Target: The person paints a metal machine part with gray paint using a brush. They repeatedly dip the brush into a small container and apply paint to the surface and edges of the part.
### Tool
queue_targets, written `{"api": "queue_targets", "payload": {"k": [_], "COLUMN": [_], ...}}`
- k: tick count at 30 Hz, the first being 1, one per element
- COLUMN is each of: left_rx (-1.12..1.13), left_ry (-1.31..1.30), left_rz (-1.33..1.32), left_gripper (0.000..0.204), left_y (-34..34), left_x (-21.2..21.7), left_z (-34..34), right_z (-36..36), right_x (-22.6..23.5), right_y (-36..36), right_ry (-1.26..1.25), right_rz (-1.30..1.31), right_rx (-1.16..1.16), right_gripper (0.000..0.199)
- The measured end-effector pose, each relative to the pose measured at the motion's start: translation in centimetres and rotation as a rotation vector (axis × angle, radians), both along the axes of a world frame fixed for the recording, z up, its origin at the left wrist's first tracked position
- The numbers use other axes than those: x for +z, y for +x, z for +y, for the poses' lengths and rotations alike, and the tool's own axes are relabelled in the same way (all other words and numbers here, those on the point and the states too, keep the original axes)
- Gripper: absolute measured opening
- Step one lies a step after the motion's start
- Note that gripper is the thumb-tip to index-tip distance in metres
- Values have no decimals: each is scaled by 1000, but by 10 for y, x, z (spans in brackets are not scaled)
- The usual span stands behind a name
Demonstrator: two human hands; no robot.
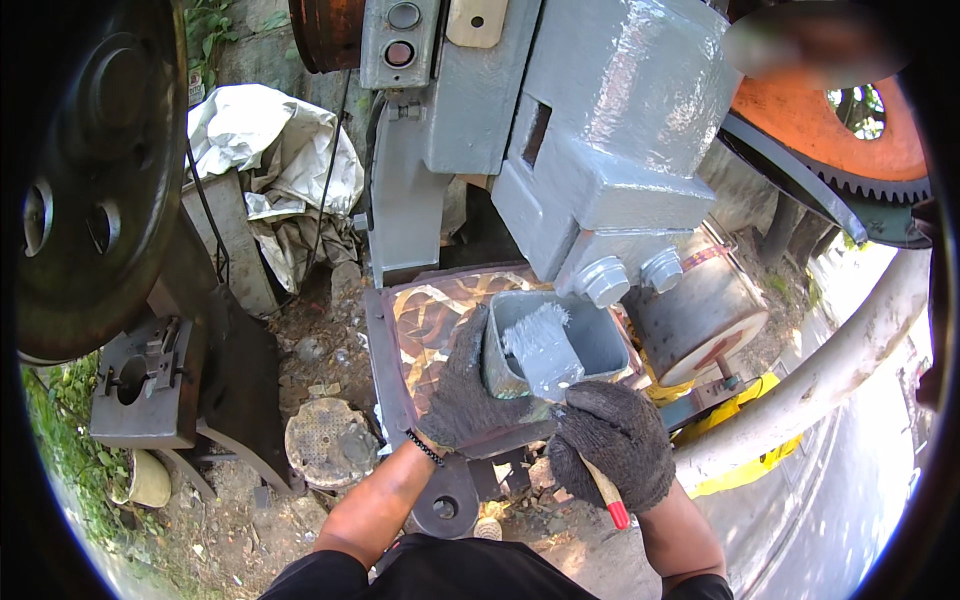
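Outdoors, a person stands in front of a big grey-painted press machine (pixel 600 130) and works with both hands, each in a dark knitted glove. The left hand (pixel 465 390) is closed around the side of a small rectangular metal tin (pixel 590 335), fingers wrapped over its near wall, and holds it up just above the machine's table (pixel 420 320). The tin has grey paint inside and its mouth is turned toward the person. The right hand (pixel 615 440) is closed firmly on the wooden handle of a paintbrush (pixel 545 350); the red end of the handle sticks out below the fist. The wide bristles, loaded with grey paint, rest over the near rim of the tin, partly inside it. The two hands are almost touching each other.

Behind the tin, two round grey bolt heads (pixel 635 275) stick out from the lower part of the machine. To the right I see a metal drum (pixel 700 310) lying on its side, and higher up an orange gear wheel (pixel 850 140). On the left there is a large dark flywheel (pixel 95 170), a crumpled whitish sheet (pixel 270 150), and on the dirt ground a round perforated disc (pixel 330 440).
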State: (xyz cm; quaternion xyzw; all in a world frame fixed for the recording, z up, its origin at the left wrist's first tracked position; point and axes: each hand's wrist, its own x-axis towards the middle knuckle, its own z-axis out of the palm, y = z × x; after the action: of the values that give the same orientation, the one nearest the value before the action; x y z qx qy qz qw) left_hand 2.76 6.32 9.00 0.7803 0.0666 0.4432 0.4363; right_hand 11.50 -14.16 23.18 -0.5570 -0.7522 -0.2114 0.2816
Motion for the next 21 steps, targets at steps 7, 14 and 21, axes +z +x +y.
{"api": "queue_targets", "payload": {"k": [7, 14, 21], "left_rx": [96, -46, -201], "left_ry": [139, -44, -119], "left_rz": [53, 51, 44], "left_gripper": [123, 126, 128], "left_y": [-11, -17, -3], "left_x": [-3, -5, -16], "left_z": [11, 22, 30], "right_z": [-1, 10, 33], "right_x": [30, 22, 17], "right_y": [-38, -74, -88], "right_ry": [-136, -262, -137], "right_rz": [-46, 44, -71], "right_rx": [-221, -442, -640], "right_gripper": [38, 40, 50]}}
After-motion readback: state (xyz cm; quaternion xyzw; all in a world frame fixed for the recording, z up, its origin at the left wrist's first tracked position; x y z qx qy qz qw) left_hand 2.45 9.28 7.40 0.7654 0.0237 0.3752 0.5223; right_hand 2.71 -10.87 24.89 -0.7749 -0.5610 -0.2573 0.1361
